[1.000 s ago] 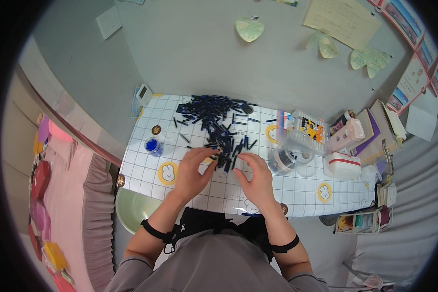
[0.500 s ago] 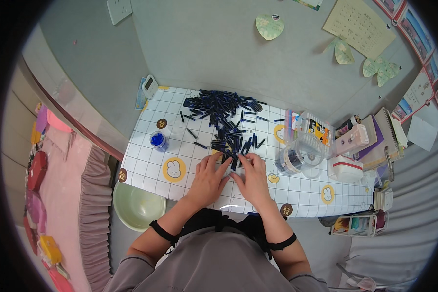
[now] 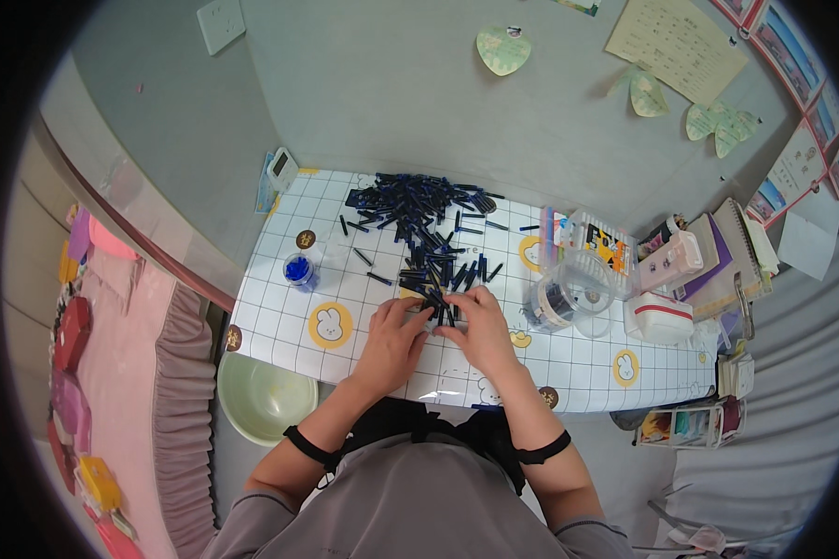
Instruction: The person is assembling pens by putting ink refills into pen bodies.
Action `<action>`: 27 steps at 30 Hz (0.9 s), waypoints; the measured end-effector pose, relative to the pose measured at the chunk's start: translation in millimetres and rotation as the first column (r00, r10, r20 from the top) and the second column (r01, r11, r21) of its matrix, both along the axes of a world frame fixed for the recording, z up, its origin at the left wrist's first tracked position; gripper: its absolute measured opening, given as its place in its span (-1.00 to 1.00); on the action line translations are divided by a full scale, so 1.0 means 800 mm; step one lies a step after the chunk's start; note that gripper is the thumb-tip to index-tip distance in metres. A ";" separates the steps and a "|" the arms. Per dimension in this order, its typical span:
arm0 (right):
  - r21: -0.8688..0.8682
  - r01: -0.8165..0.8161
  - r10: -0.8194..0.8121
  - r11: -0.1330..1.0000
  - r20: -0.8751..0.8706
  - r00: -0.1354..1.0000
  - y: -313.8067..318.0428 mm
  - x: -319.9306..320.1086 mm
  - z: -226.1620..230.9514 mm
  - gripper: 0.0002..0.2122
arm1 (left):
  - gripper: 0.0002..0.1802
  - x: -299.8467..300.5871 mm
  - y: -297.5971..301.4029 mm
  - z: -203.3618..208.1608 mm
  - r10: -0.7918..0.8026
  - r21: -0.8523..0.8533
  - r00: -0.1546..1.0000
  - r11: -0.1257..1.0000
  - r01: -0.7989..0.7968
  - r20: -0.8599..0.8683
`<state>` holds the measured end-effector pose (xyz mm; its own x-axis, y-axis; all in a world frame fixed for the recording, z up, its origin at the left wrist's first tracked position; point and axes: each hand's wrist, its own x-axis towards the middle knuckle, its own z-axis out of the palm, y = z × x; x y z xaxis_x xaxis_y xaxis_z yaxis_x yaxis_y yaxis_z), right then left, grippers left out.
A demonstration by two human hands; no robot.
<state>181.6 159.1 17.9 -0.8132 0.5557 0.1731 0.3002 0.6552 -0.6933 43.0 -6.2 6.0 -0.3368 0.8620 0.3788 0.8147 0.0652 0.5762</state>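
Small dark-blue sticks that look like ink cartridges lie in a big heap (image 3: 410, 197) at the far side of the table, with a trail running toward me. At its near end, several ink cartridges (image 3: 444, 309) are bunched between my two hands. My left hand (image 3: 388, 337) has its fingers curled in on them from the left. From the right my right hand (image 3: 484, 328) closes thumb and fingers on the same bunch. A few loose cartridges (image 3: 364, 256) lie left of the trail. Some fingertips are hidden by the cartridges.
A small jar (image 3: 299, 271) with bright blue bits stands left. To the right are a clear tub (image 3: 550, 300) holding dark sticks, a plastic case (image 3: 606, 244), a white pouch (image 3: 660, 319) and notebooks (image 3: 725, 250). Below the left table edge is a green basin (image 3: 268, 396).
My right hand has shifted slightly and drawn its fingers in around the cartridges. The bunch between my hands now stands at mixed angles. The whole view has moved a little.
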 end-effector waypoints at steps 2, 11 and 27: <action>0.022 -0.007 0.006 1.000 0.001 1.000 0.000 0.004 -0.002 -0.45 | -0.47 -0.001 0.000 0.001 -0.007 0.015 1.000 1.000 0.007 0.007; -0.092 -0.064 0.073 0.994 0.096 0.993 0.000 0.020 0.019 -0.51 | -0.55 -0.011 0.012 0.013 0.045 0.007 0.997 0.999 -0.045 -0.065; 0.037 0.017 -0.020 0.999 0.092 0.996 -0.006 0.028 0.023 -0.74 | -0.81 -0.011 0.057 0.025 0.167 -0.072 0.944 0.978 -0.195 -0.286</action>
<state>204.1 154.4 36.1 -0.8161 0.5657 0.1182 0.3741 0.6731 -0.6380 34.2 39.6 26.2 -0.3843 0.8337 0.3965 0.9104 0.2709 0.3129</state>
